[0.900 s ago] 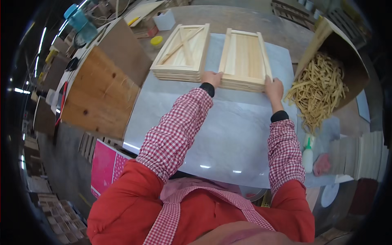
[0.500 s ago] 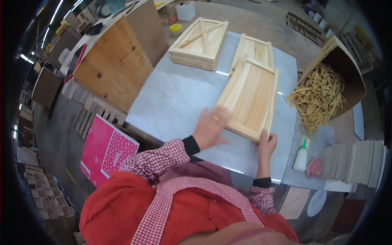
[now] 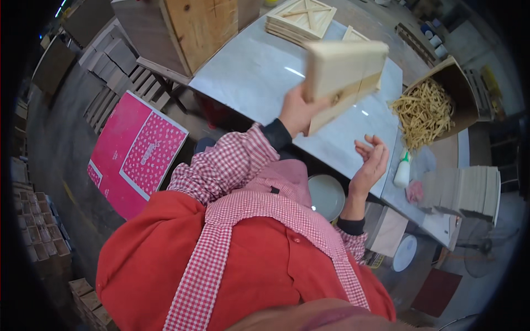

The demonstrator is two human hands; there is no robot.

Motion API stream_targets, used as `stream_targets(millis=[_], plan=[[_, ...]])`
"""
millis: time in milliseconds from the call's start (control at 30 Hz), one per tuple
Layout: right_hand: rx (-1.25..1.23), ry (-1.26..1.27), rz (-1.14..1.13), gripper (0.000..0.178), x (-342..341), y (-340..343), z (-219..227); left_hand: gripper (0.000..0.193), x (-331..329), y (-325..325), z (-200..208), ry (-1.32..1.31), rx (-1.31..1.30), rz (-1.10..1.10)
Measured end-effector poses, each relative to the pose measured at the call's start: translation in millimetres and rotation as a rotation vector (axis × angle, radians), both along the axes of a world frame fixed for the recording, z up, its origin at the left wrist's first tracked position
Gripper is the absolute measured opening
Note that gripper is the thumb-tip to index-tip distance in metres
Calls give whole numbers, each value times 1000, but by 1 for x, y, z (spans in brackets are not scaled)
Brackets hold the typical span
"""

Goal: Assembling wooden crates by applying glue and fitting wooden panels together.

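My left hand (image 3: 298,110) grips a pale wooden panel (image 3: 345,69) by its near left corner. The panel is raised off the grey table (image 3: 237,77) and tilted, slightly blurred by motion. Apart from it, my right hand (image 3: 371,165) hovers over the table's near right edge, palm turned up and fingers loosely spread, with nothing in it. Behind the raised panel, another wooden panel (image 3: 353,34) lies on the table, mostly hidden. To its left sits a stack of framed wooden panels (image 3: 301,21) with crossed slats on top.
On the right are an open cardboard box (image 3: 468,88) spilling tan bands (image 3: 425,113), a green-capped white bottle (image 3: 403,171), a pink cloth (image 3: 414,191) and stacked thin boards (image 3: 469,190). A large wooden box (image 3: 193,33) borders the table's left; a pink printed board (image 3: 132,154) leans below.
The panel has been lifted off the table and tipped up by my left hand. My right hand has let go of its near corner and opened. The view has shifted.
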State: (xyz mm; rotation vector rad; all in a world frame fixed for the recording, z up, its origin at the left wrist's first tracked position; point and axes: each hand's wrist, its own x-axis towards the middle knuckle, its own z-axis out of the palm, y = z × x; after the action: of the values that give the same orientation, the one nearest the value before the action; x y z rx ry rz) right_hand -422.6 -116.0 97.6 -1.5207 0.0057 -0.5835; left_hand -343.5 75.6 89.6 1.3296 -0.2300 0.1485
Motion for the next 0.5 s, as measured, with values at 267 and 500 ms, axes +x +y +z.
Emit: stream_targets(millis=[267, 500], plan=[[-631, -74, -140, 28, 60, -27, -34, 51, -94, 32, -87, 660, -969, -242], [-1231, 79, -166, 41, 148, -51, -72, 49, -102, 26, -126, 677, -976, -253]])
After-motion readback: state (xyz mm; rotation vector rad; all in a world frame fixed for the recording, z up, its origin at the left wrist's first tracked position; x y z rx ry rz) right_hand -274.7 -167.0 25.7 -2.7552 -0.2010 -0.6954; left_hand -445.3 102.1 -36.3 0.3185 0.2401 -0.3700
